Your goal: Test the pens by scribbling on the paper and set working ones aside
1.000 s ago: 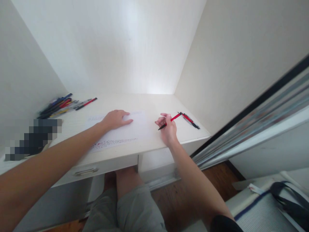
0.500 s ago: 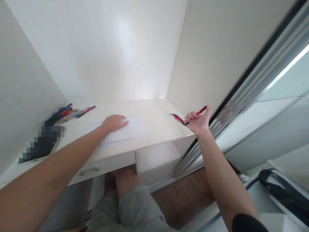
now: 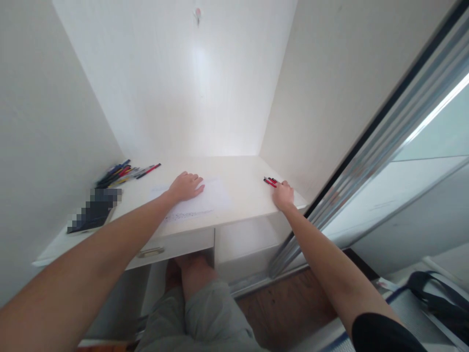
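My left hand [image 3: 186, 187] lies with its fingers stretched out on a white sheet of paper [image 3: 216, 193], which carries lines of dark handwriting. At the right end of the desk my right hand [image 3: 283, 194] rests palm down, its fingers curled around the end of a red and black pen [image 3: 270, 183]. More red and black pens lie right beside that hand, partly covered by it. The exact grip is hidden by the back of the hand.
On the white desk [image 3: 242, 171], a pile of pens and markers [image 3: 116, 173] lies at the back left. A dark, blurred-out device [image 3: 93, 215] sits in front of it. A drawer with a handle [image 3: 151, 252] is under the desktop. A sliding door frame [image 3: 340, 183] borders the right.
My right hand has turned over and come down to the desk by the pens, bringing the red and black pen it held upright. My left hand stays on the paper. The view has shifted slightly.
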A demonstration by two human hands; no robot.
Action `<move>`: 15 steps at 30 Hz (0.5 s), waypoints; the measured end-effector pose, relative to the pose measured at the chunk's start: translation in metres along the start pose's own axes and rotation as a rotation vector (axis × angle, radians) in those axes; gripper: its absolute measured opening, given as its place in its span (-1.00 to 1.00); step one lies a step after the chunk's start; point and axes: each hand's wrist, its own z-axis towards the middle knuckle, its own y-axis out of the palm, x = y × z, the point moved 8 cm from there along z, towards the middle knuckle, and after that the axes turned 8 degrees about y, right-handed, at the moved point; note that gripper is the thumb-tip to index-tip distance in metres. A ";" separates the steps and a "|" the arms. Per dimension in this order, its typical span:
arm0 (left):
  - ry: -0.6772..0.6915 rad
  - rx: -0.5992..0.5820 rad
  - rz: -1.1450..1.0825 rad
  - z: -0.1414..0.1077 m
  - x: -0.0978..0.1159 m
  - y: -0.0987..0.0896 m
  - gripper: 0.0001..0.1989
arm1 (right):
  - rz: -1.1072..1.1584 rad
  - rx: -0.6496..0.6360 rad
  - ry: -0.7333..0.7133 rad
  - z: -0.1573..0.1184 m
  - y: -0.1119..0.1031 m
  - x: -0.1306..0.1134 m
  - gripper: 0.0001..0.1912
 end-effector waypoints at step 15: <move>-0.212 0.279 0.005 -0.217 -0.012 -0.077 -0.67 | -0.097 0.148 -0.069 0.029 0.009 -0.004 -0.57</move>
